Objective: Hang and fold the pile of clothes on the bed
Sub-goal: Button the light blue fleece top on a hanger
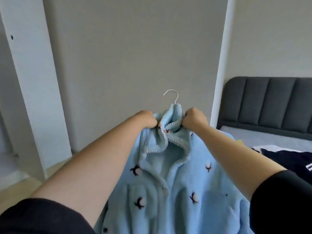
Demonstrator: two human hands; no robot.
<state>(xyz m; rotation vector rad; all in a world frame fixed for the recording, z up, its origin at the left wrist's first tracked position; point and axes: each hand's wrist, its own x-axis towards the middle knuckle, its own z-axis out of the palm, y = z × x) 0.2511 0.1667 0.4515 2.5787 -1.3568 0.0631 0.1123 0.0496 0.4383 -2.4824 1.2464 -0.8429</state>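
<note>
open wall (135, 48) above hanger hook (171, 94), white panel (33, 81) left, headboard (270, 103) right

The light-blue pyjama top (177, 191) is thick, fluffy fleece with a matt nap and a beaded white trim along its collar. The hanger hook (172, 96) looks like thin, smooth white-coated wire. The headboard (270, 102) is dark grey padded cloth, matt and channel-stitched.
</note>
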